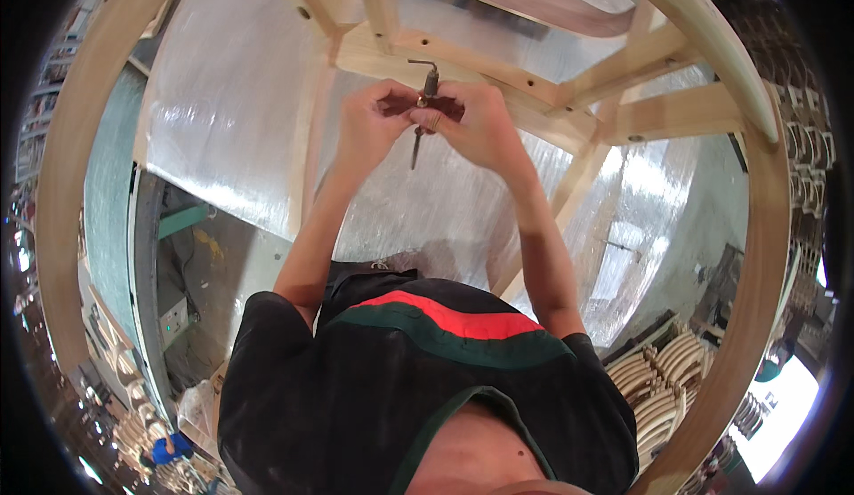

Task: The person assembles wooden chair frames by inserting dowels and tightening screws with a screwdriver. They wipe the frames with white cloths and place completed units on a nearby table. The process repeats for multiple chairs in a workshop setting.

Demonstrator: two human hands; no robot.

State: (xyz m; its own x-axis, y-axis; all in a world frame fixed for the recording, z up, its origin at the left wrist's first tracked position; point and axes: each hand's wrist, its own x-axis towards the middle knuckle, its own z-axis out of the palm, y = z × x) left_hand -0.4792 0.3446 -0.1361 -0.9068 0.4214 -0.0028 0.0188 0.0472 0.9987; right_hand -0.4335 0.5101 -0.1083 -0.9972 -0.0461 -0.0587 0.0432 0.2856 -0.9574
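At centre, far from the body, left hand (372, 126) and right hand (479, 126) together grip one dark L-shaped metal key (425, 95) beside the pale wooden chair frame (498, 72).

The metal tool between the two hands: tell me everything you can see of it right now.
The metal tool is slim, dark and rod-like, with a short bent arm at its top end beside a socket-like head, and a thin shaft that tapers downward below the hands. It stands roughly upright, slightly tilted. The left hand and right hand pinch its middle from either side, hiding that part. Its top lies in front of the pale wooden frame; whether it touches the wood cannot be told.
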